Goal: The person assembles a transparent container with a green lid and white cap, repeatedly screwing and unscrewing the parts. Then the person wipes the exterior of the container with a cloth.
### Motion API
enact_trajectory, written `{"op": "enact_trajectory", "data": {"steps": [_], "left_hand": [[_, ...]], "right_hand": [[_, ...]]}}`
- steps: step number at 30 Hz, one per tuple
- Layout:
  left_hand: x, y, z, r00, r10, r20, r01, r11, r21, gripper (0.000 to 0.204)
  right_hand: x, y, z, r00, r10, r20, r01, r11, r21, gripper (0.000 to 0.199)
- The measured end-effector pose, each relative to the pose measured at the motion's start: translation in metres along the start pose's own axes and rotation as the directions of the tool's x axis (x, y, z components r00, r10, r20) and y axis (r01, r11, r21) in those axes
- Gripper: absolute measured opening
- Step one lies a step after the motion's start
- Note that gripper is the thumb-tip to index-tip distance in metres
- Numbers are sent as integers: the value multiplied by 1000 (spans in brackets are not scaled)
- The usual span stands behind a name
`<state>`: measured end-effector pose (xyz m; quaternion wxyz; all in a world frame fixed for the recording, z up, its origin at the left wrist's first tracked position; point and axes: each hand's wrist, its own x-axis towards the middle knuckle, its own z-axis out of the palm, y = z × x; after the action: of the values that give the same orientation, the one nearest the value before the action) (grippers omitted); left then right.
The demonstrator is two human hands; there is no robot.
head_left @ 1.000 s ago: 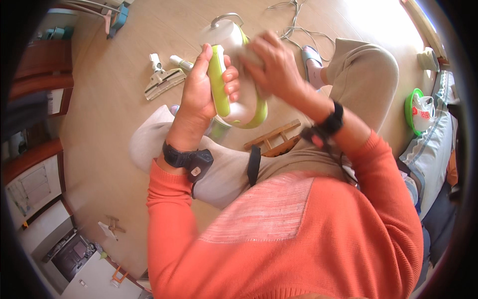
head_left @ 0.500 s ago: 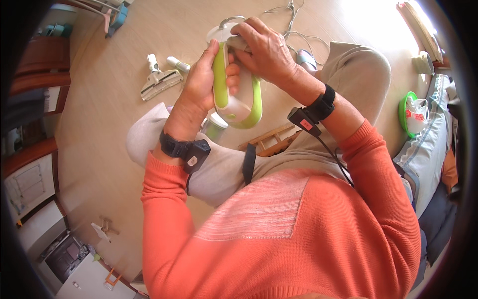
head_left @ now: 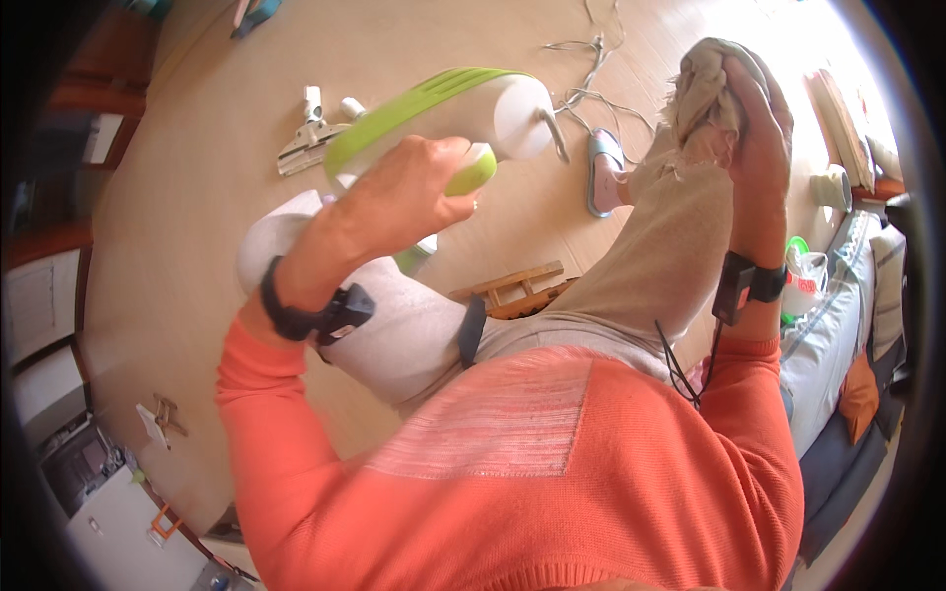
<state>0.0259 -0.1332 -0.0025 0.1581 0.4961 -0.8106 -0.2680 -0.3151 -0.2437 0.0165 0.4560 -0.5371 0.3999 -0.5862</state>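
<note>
A green and white handheld appliance body, like that of a steam cleaner or vacuum [head_left: 448, 116], lies tilted sideways in the air over the floor. My left hand [head_left: 399, 197] is closed around its handle, and the white end with a bent metal piece points right. Over my right knee, my right hand [head_left: 764, 123] grips a crumpled grey-beige cloth [head_left: 702, 94], well apart from the appliance. Behind the appliance's left end lies a white floor head [head_left: 310, 148]. A small white tubular part [head_left: 352, 106] beside it is partly hidden.
Between my legs stands a low wooden stool [head_left: 517, 291]. A white and green container [head_left: 421, 254] is mostly covered by my left arm. Cables [head_left: 591, 79] lie on the floor ahead, near my slippered foot [head_left: 604, 172]. A bag [head_left: 808, 281] sits at the right beside a cushioned seat.
The appliance has turned from upright to sideways in my left hand. My right hand has left it and moved right to my knee with the cloth.
</note>
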Motion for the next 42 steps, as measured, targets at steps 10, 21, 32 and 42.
{"op": "enact_trajectory", "data": {"steps": [10, 21, 32, 42], "left_hand": [[-114, 65, -89, 995, -28, 97, -56, 644, 763, 11], [-160, 95, -39, 948, 208, -243, -3, 765, 644, 10], [-164, 74, 0, 797, 301, -524, 14, 858, 514, 28], [-184, 20, 11, 498, -294, -816, -167, 891, -423, 62]], "right_hand": [[-63, 4, 100, 826, -93, 556, 115, 993, -5, 36], [-129, -32, 161, 511, -303, 805, 368, 923, 114, 56], [-164, 17, 176, 408, -257, 876, 343, 932, 113, 51], [-162, 20, 169, 357, -225, 907, 361, 928, 88, 50]]}}
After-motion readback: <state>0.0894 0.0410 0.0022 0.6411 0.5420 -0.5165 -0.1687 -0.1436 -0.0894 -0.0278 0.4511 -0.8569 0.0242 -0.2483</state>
